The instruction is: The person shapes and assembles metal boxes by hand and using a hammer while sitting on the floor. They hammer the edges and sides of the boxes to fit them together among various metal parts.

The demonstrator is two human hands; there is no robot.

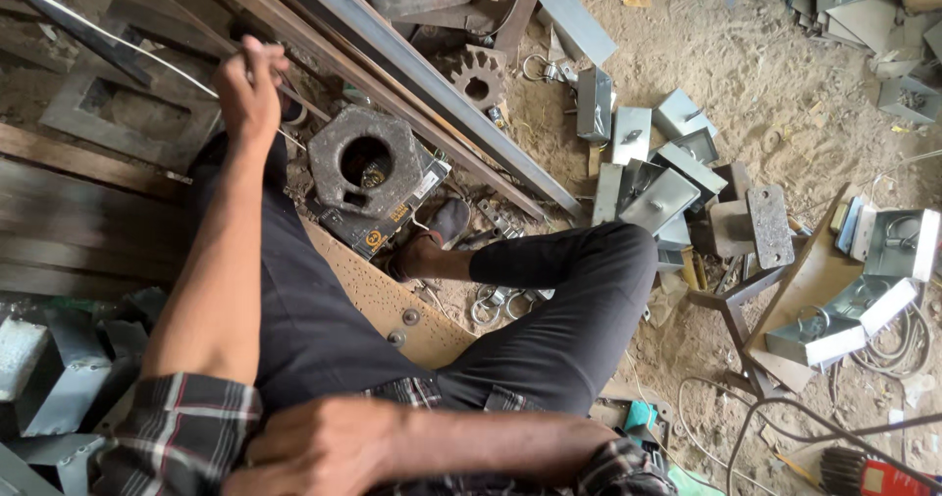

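One thin metal rod (118, 43) ran slantwise across the upper left of the view, and the left hand (249, 89) was clenched around its lower end, arm stretched forward over the person's black trouser leg (304, 300). Just right of that hand a heavy, rusty hexagonal block (365, 159) with a round hole through its middle sat on a dark box with yellow markings (388, 223). Beyond the block, long steel bars (422, 84) lay slanted across the sandy floor (746, 74), with a rusted gear wheel (478, 76) beside them. The right hand (319, 449) rested low at the waist, closed into a loose fist against the checked shirt (182, 435); nothing could be seen in its grip. The person's foot in a dark sandal (437, 236) lay near the box, on a perforated tan board (392, 305). Further right, many small grey metal boxes (653, 177) lay heaped on the floor, and a few metal rings (491, 305) lay by the bent knee.
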